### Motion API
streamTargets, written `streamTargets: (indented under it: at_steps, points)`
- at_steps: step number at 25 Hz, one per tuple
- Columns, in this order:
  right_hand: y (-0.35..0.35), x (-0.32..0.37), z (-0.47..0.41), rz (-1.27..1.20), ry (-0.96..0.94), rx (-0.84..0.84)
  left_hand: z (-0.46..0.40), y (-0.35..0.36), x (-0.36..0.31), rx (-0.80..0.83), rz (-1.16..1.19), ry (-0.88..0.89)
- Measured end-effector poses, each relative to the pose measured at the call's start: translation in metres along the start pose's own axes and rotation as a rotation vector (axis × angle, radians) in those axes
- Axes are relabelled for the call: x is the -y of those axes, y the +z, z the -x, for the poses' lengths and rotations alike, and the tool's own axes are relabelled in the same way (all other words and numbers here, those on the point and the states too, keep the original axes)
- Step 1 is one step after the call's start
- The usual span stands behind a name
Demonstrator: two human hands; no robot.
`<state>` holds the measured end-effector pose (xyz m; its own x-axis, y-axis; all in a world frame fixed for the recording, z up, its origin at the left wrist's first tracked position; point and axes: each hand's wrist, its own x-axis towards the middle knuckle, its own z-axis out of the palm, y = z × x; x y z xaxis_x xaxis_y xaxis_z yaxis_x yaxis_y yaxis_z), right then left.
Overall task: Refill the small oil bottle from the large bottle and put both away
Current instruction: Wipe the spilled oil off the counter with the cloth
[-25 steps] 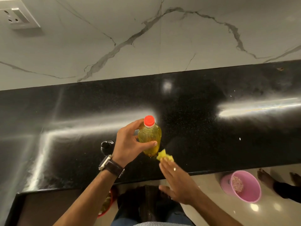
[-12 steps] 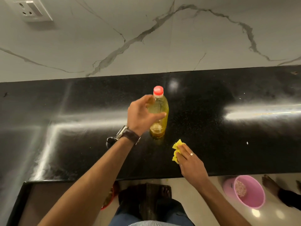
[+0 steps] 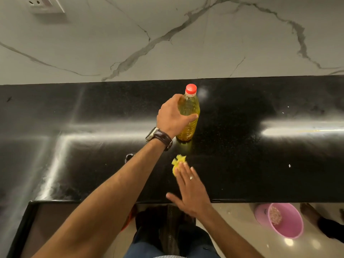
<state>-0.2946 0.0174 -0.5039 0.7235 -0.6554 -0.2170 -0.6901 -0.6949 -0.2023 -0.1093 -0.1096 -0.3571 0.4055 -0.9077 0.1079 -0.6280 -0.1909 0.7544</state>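
Observation:
A clear bottle of yellow oil (image 3: 189, 112) with a red cap stands upright on the black countertop (image 3: 260, 161), toward the back. My left hand (image 3: 172, 117) grips it around the body. Nearer the front edge, my right hand (image 3: 189, 190) lies flat with straight fingers pressing a small crumpled yellow cloth (image 3: 177, 163) onto the counter. A small dark object (image 3: 129, 157) peeks out beside my left forearm, mostly hidden.
A white marble-veined wall with a socket plate (image 3: 46, 4) rises behind the counter. Below the counter's front edge at the right sits a pink bucket (image 3: 281, 220) on the floor, with another person's foot (image 3: 314, 214) beside it.
My left hand carried the bottle away from the front edge and set it down farther back on the counter. My right hand kept the yellow cloth on the counter, fingers now spread flat.

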Motion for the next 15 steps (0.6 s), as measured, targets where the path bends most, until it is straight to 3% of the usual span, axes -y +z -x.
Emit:
streamTargets:
  at_steps: [3,6,9,12,15]
  points:
    - [0.004,-0.012,0.058,0.094,-0.117,0.01,0.015,-0.005,-0.005,0.016,0.034,-0.039]
    - [0.003,-0.052,0.081,0.12,0.135,-0.021,0.098,-0.015,0.016,-0.004,0.087,0.039]
    - [0.0,-0.073,0.04,0.045,0.326,-0.042,0.209,-0.007,0.071,0.125,-0.163,0.083]
    - [-0.013,-0.044,-0.005,0.017,0.153,-0.005,0.257,0.01,0.143,0.266,-0.499,0.118]
    - [-0.006,-0.007,0.011,0.052,-0.147,0.095,0.259,0.01,0.176,0.385,-0.643,0.2]
